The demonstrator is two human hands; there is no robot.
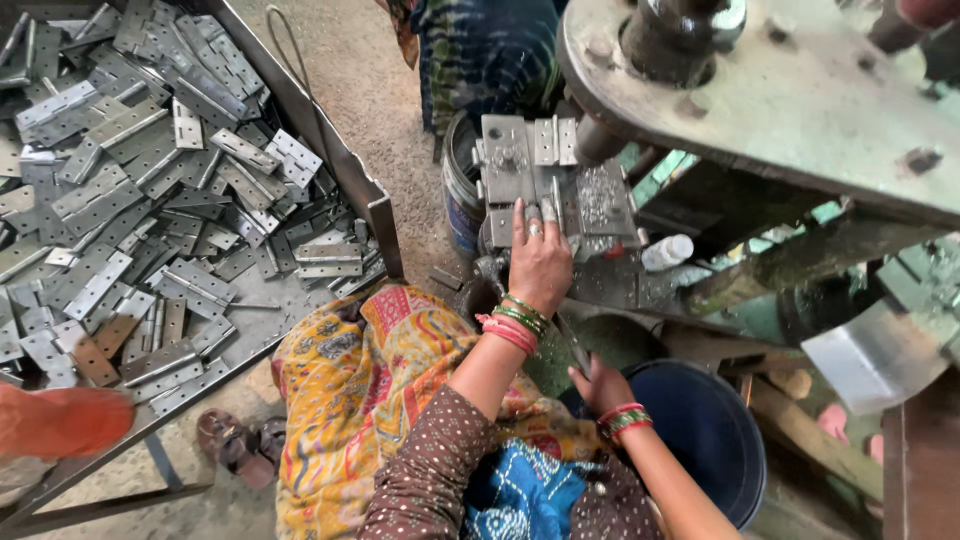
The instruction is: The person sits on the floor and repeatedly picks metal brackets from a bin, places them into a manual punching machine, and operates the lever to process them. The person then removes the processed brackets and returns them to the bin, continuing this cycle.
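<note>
At nine to eleven o'clock we see a shallow steel tray (375,205) heaped with flat grey metal hinges (150,180). They are thin stamped plates with punched screw holes and a rolled knuckle along one edge, and a few at the lower left look rusty brown. They lie every way up, apparently tipped in as loose stock, within easy reach of the work. Below the tray, at about seven o'clock, a worn sandal (228,447) sits on the gritty concrete floor.

Near the centre, our left hand (538,262) reaches forward to twelve o'clock, palm down. Its fingers are stretched nearly flat on the die block (520,165) of the press. The fingertips press on a small grey hinge piece (548,212) there. The hand looks to be steadying it in its seat rather than clasping it. The block is dull machined steel, and another hinge lies spread flat along its top edge. Above it, at one o'clock, hangs the heavy rounded press head (800,90), its pale green paint worn.

At five o'clock our right hand (598,385) hangs low beside the rim of a dark blue bucket (715,430), the fingers curled inward. We cannot tell if it holds anything. A small white plastic bottle (668,252) lies at three o'clock.
</note>
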